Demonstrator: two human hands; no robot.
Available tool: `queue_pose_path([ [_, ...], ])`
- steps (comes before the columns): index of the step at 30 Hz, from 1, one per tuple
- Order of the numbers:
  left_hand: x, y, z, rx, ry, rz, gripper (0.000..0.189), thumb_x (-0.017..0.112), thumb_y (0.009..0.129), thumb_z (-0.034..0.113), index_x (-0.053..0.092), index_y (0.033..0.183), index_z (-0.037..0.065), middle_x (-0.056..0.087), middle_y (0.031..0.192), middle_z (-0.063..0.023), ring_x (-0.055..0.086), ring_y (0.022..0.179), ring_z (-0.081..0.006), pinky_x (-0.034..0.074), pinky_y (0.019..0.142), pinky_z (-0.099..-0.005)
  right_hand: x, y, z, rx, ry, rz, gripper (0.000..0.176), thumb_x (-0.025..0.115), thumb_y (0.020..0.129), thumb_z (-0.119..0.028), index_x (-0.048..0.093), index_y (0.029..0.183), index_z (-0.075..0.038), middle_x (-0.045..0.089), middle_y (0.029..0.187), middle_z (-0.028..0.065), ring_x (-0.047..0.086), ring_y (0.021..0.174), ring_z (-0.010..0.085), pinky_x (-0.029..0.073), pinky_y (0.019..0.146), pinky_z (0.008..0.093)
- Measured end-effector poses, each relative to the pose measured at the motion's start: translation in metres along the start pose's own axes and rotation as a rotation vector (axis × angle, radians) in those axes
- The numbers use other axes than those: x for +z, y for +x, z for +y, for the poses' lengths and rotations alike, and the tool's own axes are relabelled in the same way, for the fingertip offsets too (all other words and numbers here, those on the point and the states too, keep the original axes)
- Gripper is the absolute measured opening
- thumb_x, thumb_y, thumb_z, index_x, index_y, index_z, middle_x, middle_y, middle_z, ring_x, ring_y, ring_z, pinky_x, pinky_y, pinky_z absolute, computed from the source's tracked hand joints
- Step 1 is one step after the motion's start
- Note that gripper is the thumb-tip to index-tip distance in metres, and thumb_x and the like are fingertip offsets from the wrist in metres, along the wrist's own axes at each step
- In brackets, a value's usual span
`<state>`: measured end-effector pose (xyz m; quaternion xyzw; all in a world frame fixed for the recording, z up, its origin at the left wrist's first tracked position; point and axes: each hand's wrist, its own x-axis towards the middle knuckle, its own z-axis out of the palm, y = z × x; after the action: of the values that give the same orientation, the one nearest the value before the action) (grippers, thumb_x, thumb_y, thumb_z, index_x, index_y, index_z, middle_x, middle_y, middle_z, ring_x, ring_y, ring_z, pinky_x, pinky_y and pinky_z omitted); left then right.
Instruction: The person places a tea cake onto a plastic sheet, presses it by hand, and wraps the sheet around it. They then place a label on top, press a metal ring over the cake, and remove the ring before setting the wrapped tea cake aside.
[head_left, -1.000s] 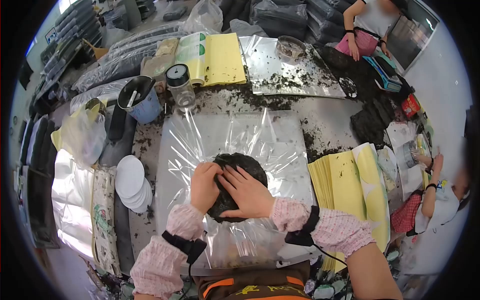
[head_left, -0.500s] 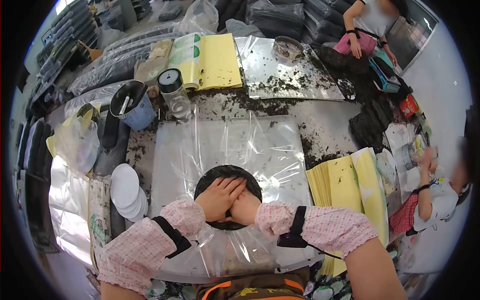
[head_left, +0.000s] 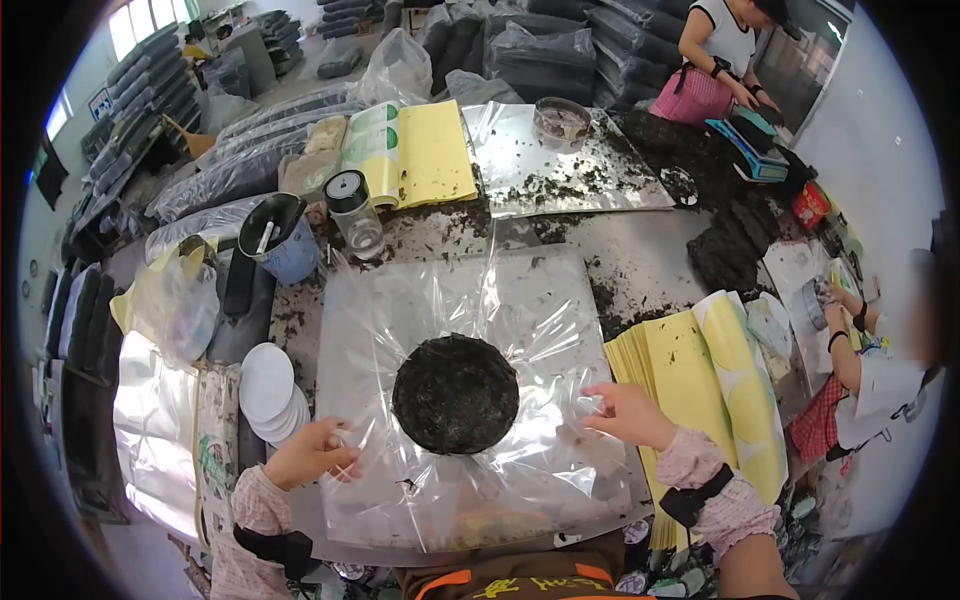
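Observation:
A round, flat cake of dark dried leafy material, like seaweed (head_left: 456, 394), lies on a creased sheet of clear plastic film (head_left: 400, 500) in front of me. The film's folds radiate outward from the cake. To the left of it, my left hand (head_left: 312, 455) is closed, fingertips pinching the film's edge. On the opposite side, my right hand (head_left: 635, 413) pinches the film between thumb and fingers. Neither hand touches the cake. Exactly how much film lies in each grip is hard to see.
White discs (head_left: 268, 385) are stacked at left, near a blue bucket (head_left: 285, 250) and a lidded jar (head_left: 358, 225). Yellow paper sheets (head_left: 675, 375) lie at right. Behind are a metal sheet (head_left: 560, 180), dark loose flakes and a scale (head_left: 750, 160). Two people work at right.
My hands, stacked and pressing on the dark cake before, have lifted off and parted to either side, onto the film. The cake's top now shows fully. The head view has shifted slightly.

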<state>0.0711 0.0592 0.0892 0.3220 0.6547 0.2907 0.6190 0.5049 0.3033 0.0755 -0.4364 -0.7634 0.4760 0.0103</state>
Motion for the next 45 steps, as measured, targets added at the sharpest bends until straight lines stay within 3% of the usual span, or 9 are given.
queue_pose_path([
  [5,-0.024,0.040,-0.056,0.670,-0.253,0.511,0.051,0.076,0.089,0.017,0.054,0.130,-0.007,0.069,0.098,-0.0126,0.070,0.095,-0.0236,0.057,0.083,-0.0360,-0.050,0.011,-0.001,-0.407,1.278,0.182,0.050,0.071,0.087,-0.002,0.059,0.135,0.002,0.074,0.098,0.0116,0.071,0.091,0.0191,0.055,0.088,0.0329],
  [8,-0.007,0.063,-0.091,0.770,0.676,0.719,0.067,0.086,0.078,0.031,0.057,0.128,-0.003,0.067,0.111,-0.0163,0.065,0.108,-0.0322,0.052,0.095,-0.0443,-0.004,0.049,0.069,-0.240,-0.020,0.430,0.070,0.079,0.087,-0.020,0.047,0.145,0.001,0.068,0.121,0.0155,0.066,0.108,0.0258,0.051,0.098,0.0357],
  [11,0.079,0.068,-0.001,1.172,0.431,0.574,0.071,0.092,0.065,0.043,0.065,0.117,0.003,0.067,0.114,-0.0146,0.062,0.113,-0.0364,0.048,0.100,-0.0475,0.091,0.061,0.065,-0.488,0.159,0.023,0.117,0.091,0.076,-0.023,0.013,0.160,-0.002,0.016,0.167,0.0159,0.020,0.153,0.0275,0.024,0.123,0.0400],
  [19,0.113,0.121,0.014,0.838,0.897,0.547,0.048,0.090,0.063,0.028,0.067,0.099,0.007,0.066,0.096,-0.0100,0.059,0.098,-0.0338,0.040,0.092,-0.0452,0.114,0.062,-0.067,-0.606,0.566,0.375,0.091,0.090,0.070,-0.023,0.045,0.147,-0.004,0.047,0.147,0.0166,0.050,0.134,0.0307,0.043,0.110,0.0418],
  [21,0.103,0.114,0.008,0.791,0.743,0.496,0.051,0.092,0.062,0.027,0.066,0.100,0.006,0.065,0.101,-0.0109,0.058,0.099,-0.0333,0.041,0.091,-0.0456,0.128,0.084,-0.052,-0.932,-0.184,0.653,0.075,0.084,0.069,-0.015,0.055,0.138,-0.004,0.058,0.133,0.0161,0.059,0.121,0.0331,0.049,0.101,0.0415],
  [27,0.128,0.107,0.047,0.987,0.359,0.577,0.067,0.091,0.069,0.026,0.060,0.122,0.000,0.061,0.116,-0.0209,0.058,0.112,-0.0401,0.044,0.101,-0.0460,0.111,0.071,-0.085,-0.707,-0.196,0.309,0.049,0.071,0.074,-0.007,0.065,0.123,-0.004,0.065,0.118,0.0129,0.062,0.114,0.0343,0.048,0.101,0.0428],
  [36,0.128,0.126,0.038,0.528,0.246,0.461,0.042,0.075,0.085,0.019,0.061,0.117,-0.003,0.060,0.104,-0.0209,0.059,0.097,-0.0395,0.049,0.086,-0.0436,0.083,0.188,-0.070,-0.408,0.923,0.324,0.032,0.054,0.101,-0.016,0.060,0.129,0.000,0.063,0.126,0.0198,0.061,0.117,0.0279,0.046,0.102,0.0360],
  [42,0.143,0.137,0.034,0.943,0.490,1.018,0.057,0.074,0.078,0.006,0.057,0.132,-0.001,0.059,0.119,-0.0206,0.057,0.111,-0.0403,0.048,0.101,-0.0479,0.128,0.080,-0.084,-0.946,-0.216,0.490,0.035,0.061,0.094,-0.016,0.062,0.126,0.000,0.061,0.128,0.0188,0.059,0.122,0.0313,0.046,0.104,0.0411],
  [45,0.126,0.135,0.028,1.000,0.675,0.598,0.065,0.071,0.074,0.003,0.053,0.137,0.000,0.054,0.131,-0.0262,0.051,0.127,-0.0413,0.045,0.106,-0.0487,0.128,0.088,-0.073,-0.828,-0.322,0.390,0.040,0.060,0.091,-0.016,0.062,0.127,0.000,0.060,0.133,0.0202,0.057,0.125,0.0358,0.045,0.108,0.0433],
])
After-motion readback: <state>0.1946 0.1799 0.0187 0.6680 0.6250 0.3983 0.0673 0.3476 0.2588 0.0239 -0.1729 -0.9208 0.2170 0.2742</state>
